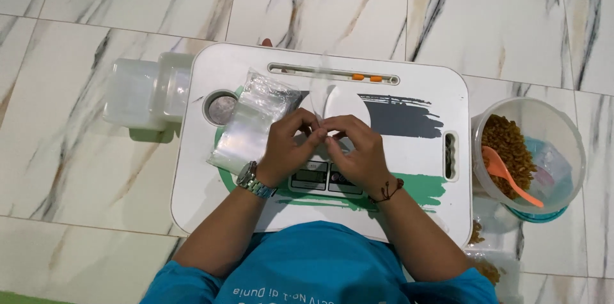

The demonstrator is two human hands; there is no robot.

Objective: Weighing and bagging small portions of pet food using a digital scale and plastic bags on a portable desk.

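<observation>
Both my hands meet over a small white kitchen scale (320, 176) on a white lap table (409, 170). My left hand (289, 145), with a metal wristwatch, and my right hand (358, 149), with a dark cord bracelet, pinch the top edge of a small clear plastic bag (329, 102) between their fingertips. The bag lies over the scale's round platform. A stack of clear plastic bags (252, 122) lies just left of my left hand.
A clear tub (543, 118) of brown snack pieces with an orange spoon (508, 176) stands on the floor at the right. Filled small bags (486, 259) lie below it. Clear plastic containers (150, 93) sit left of the table. The floor is marbled tile.
</observation>
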